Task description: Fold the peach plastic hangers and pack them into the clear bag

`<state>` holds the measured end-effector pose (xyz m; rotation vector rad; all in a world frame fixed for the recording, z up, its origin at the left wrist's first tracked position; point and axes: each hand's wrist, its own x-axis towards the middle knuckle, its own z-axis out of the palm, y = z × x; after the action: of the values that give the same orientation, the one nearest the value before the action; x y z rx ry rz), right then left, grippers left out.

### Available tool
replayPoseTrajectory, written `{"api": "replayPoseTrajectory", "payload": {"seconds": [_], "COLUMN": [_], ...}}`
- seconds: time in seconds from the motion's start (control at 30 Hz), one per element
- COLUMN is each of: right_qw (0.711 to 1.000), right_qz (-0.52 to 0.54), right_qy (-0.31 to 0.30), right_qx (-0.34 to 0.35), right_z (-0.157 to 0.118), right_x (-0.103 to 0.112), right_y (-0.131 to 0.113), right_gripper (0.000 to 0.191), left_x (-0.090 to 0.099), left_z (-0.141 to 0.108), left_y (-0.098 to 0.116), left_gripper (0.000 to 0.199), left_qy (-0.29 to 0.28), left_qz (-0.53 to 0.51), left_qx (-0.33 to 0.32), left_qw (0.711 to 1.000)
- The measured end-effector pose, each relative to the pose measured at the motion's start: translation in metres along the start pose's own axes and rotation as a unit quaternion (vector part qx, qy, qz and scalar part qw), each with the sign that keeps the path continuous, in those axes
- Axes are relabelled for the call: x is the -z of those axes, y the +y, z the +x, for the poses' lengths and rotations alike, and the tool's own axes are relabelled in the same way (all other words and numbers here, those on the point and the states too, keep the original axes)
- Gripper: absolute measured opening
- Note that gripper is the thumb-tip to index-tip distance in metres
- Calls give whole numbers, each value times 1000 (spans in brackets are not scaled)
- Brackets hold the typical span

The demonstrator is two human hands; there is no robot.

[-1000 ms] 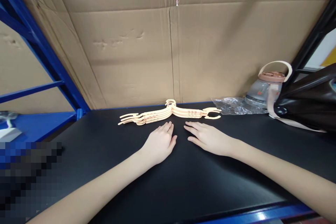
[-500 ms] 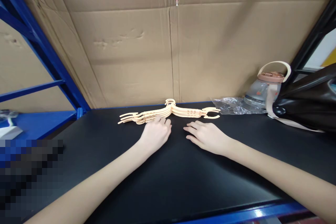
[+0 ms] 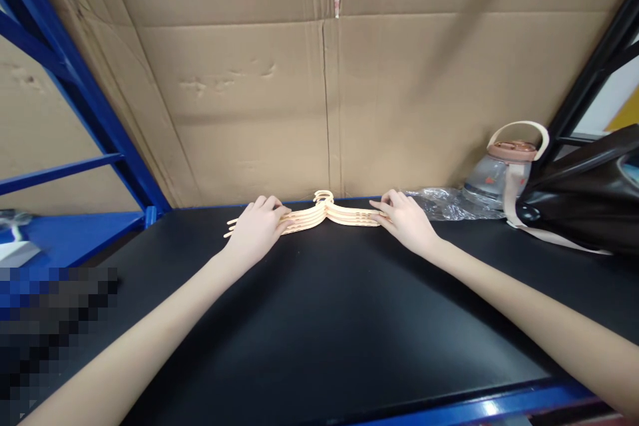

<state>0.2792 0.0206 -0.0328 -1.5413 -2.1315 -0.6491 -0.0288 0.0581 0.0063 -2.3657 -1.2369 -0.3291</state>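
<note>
A stack of several cream-coloured clothes hangers [image 3: 344,215] lies flat at the back of the black tabletop, hooks toward the cardboard wall. My left hand [image 3: 257,229] is closed around the stack's left arm, thumb and fingers pinching it. At the other end my right hand [image 3: 403,221] grips the right arm between thumb and fingers. The hangers' outer right end is hidden behind my right hand, while thin tips at the left show past my left hand.
Clear crumpled plastic wrap [image 3: 439,205] lies right of the hangers, beside a water bottle [image 3: 502,176] with a strap. A dark shiny bag [image 3: 594,193] sits at the far right. Cardboard [image 3: 249,93] stands behind the black tabletop [image 3: 319,319]; a blue metal frame [image 3: 100,106] rises at left.
My hands have moved apart and forward, from in front of the hangers to their two ends, and have taken hold of them. The hangers lie in nearly the same place.
</note>
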Motion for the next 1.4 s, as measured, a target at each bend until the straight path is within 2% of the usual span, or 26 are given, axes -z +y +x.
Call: {"api": "replayPoseTrajectory", "payload": {"seconds": [0.27,0.47,0.67,0.8,0.93,1.03,1.17,1.23,1.3,1.33,1.37,1.4], "right_qw": [1000,999,995,996,994,967,948,948,950,952,954,957], "right_qz": [13,26,-10,-27,100,236,299,298,288,281,272,262], "right_qy": [-5,19,93,83,17,-42,-44,-38,-35,-35,-35,-35], "right_qx": [7,-1,22,33,-32,-87,-97,-108,-117,-119,-121,-122], "right_z": [4,4,-1,-7,-10,-11,-13,-13,-13,-12,-12,-11], "right_x": [0,8,23,37,52,61,64,64,65,65,66,66], "right_y": [-9,-10,-8,-9,-21,-30,-32,-29,-24,-23,-21,-19], "right_gripper": [36,36,28,17,14,19,28,28,28,28,29,30], "left_x": [-11,-3,17,25,24,24,28,33,37,38,39,39], "left_z": [6,6,-2,-7,-12,-16,-22,-23,-23,-22,-20,-18], "left_y": [0,0,15,29,40,48,63,69,73,73,73,71], "left_gripper": [28,23,27,34,39,37,29,33,28,29,33,36], "left_qy": [5,10,46,63,96,135,190,182,114,66,16,-31], "left_qz": [1,-19,-8,63,76,41,-80,-182,-324,-414,-511,-605], "left_qx": [9,4,94,134,120,94,75,80,105,132,169,217], "left_qw": [1000,1000,995,987,985,986,976,963,933,898,842,765]}}
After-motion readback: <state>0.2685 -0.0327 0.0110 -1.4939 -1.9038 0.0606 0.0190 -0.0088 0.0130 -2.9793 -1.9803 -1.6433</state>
